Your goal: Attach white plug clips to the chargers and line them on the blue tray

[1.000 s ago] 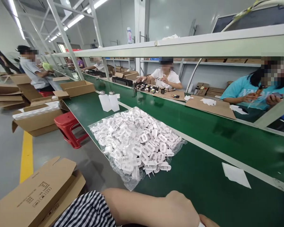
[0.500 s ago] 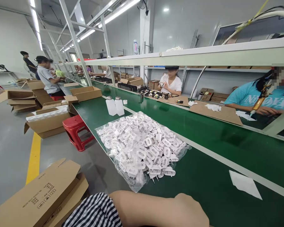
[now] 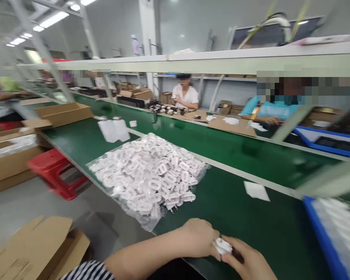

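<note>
A small white plastic part (image 3: pixel 222 246) is pinched between my two hands above the front edge of the green table (image 3: pixel 230 210). My left hand (image 3: pixel 198 236) grips it from the left, its fingertips mostly hidden behind the knuckles. From the other side, my right hand (image 3: pixel 249 259) has thumb and fingers closed on the same part. Blur hides its exact kind. To the left of my hands, a heap of white plastic plug housings (image 3: pixel 163 181), oval-rimmed and some with pins, lies on a clear plastic bag (image 3: pixel 151 223).
A blue-rimmed tray (image 3: pixel 323 237) of white pieces stands at the right. White paper (image 3: pixel 256 190) lies on the table, with two white bottles (image 3: pixel 107 130) farther back. A red stool (image 3: pixel 55 171) and cardboard boxes (image 3: pixel 32 245) are at the left. Co-workers sit across the table.
The view has swung right, bringing the blue-rimmed tray and my right hand into sight. The white part now shows between my hands; earlier only my left arm and the back of that hand were visible.
</note>
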A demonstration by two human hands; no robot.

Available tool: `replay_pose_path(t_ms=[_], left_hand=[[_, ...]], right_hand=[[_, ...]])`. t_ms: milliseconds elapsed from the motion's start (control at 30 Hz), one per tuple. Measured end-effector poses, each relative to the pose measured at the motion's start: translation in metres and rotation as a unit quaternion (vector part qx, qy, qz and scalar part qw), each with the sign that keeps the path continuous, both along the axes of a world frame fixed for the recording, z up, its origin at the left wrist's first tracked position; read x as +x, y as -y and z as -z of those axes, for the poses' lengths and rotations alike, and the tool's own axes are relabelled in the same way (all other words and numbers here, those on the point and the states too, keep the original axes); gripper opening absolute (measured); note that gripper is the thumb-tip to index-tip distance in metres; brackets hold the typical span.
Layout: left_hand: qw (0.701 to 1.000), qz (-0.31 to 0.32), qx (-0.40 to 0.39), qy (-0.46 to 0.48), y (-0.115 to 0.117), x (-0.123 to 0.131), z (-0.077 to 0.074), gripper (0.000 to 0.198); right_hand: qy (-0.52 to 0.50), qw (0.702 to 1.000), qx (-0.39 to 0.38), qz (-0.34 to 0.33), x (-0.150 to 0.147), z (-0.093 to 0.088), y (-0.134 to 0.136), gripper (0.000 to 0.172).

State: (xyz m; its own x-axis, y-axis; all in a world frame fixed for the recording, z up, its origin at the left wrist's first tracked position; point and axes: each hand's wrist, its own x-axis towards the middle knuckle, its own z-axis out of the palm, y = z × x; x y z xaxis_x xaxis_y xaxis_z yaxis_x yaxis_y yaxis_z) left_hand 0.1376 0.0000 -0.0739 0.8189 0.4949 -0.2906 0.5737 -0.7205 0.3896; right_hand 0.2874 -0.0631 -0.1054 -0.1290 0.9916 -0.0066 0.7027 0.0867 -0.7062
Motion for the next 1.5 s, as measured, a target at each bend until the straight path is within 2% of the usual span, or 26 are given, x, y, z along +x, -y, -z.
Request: replay_pose_path(t_ms=[67,133,200,333,367,433,533,633,700,800,867,933,1000,1033,1133,1200,1267,1367,1500], left_hand=[[0.995,-0.016,-0.008,0.103,0.008,-0.009,0.010,0.030],[0.989,-0.055,-0.043,0.133,0.009,-0.012,0.014,0.022],[0.993,-0.071,-0.059,0.074,0.006,-0.007,0.010,0.016],[0.990,-0.049,-0.013,-0.130,0.002,0.013,-0.006,0.018],[0.988,-0.044,-0.003,-0.151,0.002,0.016,-0.008,0.018],[0.991,-0.040,-0.004,-0.129,0.003,0.016,-0.006,0.017],[0.997,-0.035,-0.063,-0.002,0.005,0.006,0.012,0.018],[0.984,-0.032,-0.113,0.136,0.006,-0.006,0.040,0.026],[0.975,-0.036,-0.099,0.196,0.005,-0.013,0.058,0.034],[0.974,-0.057,-0.048,0.213,0.001,-0.019,0.083,0.033],[0.974,-0.069,0.004,0.217,-0.002,-0.021,0.095,0.031],[0.968,-0.050,0.069,0.235,-0.003,-0.021,0.104,0.029],[0.958,-0.026,0.135,0.250,-0.002,-0.017,0.106,0.028],[0.953,-0.017,0.164,0.254,-0.001,-0.015,0.106,0.028],[0.934,-0.012,0.234,0.268,0.002,-0.009,0.102,0.028],[0.923,-0.011,0.264,0.280,0.003,-0.008,0.100,0.028],[0.915,-0.014,0.284,0.285,0.005,-0.009,0.101,0.028],[0.911,-0.017,0.303,0.280,0.006,-0.011,0.104,0.026],[0.903,-0.015,0.338,0.266,0.010,-0.010,0.102,0.023]], right_hand=[[0.022,0.999,0.021,0.030,-0.008,-0.004,0.011,0.026],[0.057,0.996,0.023,0.059,-0.016,-0.010,0.017,0.026],[0.089,0.993,0.019,0.076,-0.021,-0.016,0.018,0.022],[0.147,0.985,-0.017,0.086,-0.023,-0.023,0.014,0.013],[0.154,0.984,-0.020,0.086,-0.023,-0.022,0.013,0.013],[0.147,0.986,-0.005,0.079,-0.022,-0.018,0.013,0.015],[0.118,0.990,0.025,0.078,-0.021,-0.010,0.018,0.026],[0.096,0.989,0.014,0.113,-0.020,-0.013,0.042,0.028],[0.057,0.990,0.002,0.132,-0.016,-0.027,0.074,0.026],[-0.033,0.987,0.034,0.154,0.010,-0.066,0.133,0.021],[-0.038,0.951,0.130,0.278,0.046,-0.093,0.163,0.027],[-0.015,0.872,0.206,0.444,0.096,-0.111,0.173,0.026],[-0.012,0.795,0.229,0.562,0.151,-0.115,0.160,0.030],[-0.041,0.782,0.220,0.582,0.177,-0.111,0.148,0.032],[-0.103,0.800,0.130,0.577,0.241,-0.087,0.098,0.036],[-0.100,0.819,0.093,0.558,0.267,-0.068,0.066,0.033],[-0.094,0.839,0.066,0.531,0.280,-0.052,0.039,0.030],[-0.086,0.866,0.040,0.491,0.287,-0.038,0.010,0.030],[-0.062,0.875,0.045,0.478,0.291,-0.026,-0.017,0.029]])
